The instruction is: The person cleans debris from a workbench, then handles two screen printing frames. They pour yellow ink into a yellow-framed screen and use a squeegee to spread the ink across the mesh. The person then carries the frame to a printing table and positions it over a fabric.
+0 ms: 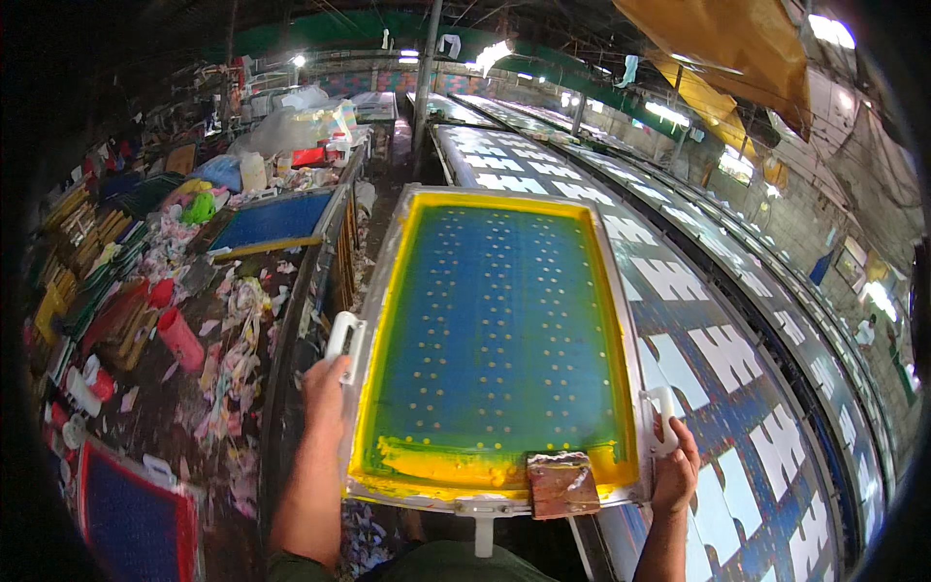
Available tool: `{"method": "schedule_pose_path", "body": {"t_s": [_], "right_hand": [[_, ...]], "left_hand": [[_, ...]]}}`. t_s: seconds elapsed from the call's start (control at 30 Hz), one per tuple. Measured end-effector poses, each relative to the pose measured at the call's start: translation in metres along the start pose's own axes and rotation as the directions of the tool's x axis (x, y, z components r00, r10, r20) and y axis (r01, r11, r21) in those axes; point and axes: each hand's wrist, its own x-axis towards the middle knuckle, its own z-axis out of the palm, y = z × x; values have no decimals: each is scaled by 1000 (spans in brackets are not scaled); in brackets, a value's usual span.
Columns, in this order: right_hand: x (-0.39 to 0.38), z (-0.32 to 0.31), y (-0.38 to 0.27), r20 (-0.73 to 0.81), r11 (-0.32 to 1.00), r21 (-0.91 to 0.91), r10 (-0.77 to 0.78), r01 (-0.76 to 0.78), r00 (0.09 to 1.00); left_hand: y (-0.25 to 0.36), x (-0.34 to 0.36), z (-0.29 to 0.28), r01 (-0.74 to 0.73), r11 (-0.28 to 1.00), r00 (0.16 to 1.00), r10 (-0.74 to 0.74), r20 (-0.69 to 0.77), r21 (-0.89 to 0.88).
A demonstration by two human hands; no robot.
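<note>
Before me I hold up a screen printing frame with a blue-green mesh full of small pale dots and yellow ink round its inner border. My left hand is closed round the white handle on its left side. On the right side my right hand grips another white handle. Thick yellow ink lies along the near end of the mesh. A reddish-brown squeegee rests there, leaning over the near rim. A third white handle sticks out from the near side.
To the right, long printing tables carry rows of white cut fabric pieces. On the left, a cluttered bench holds scraps, a pink container and a blue screen. A red-edged screen stands lower left. A pole rises ahead.
</note>
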Motion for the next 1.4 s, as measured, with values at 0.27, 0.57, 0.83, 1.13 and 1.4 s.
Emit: {"method": "schedule_pose_path", "body": {"t_s": [0.27, 0.57, 0.83, 1.13, 1.4], "right_hand": [[102, 65, 24, 46, 975, -212, -59, 67, 997], [179, 90, 89, 0, 957, -204, -209, 205, 978], [328, 105, 201, -77, 979, -101, -184, 176, 980], [542, 167, 324, -140, 996, 2, -92, 93, 986], [681, 226, 422, -126, 989, 113, -82, 96, 989]], "left_hand": [[-16, 183, 95, 136, 982, 975, -155, 156, 130], [-38, 295, 186, 266, 964, 931, -262, 254, 18], [-67, 431, 277, 232, 972, 937, -231, 262, 29], [-57, 615, 347, 99, 990, 986, -110, 124, 97], [-76, 777, 405, 96, 995, 983, -91, 157, -21]]}}
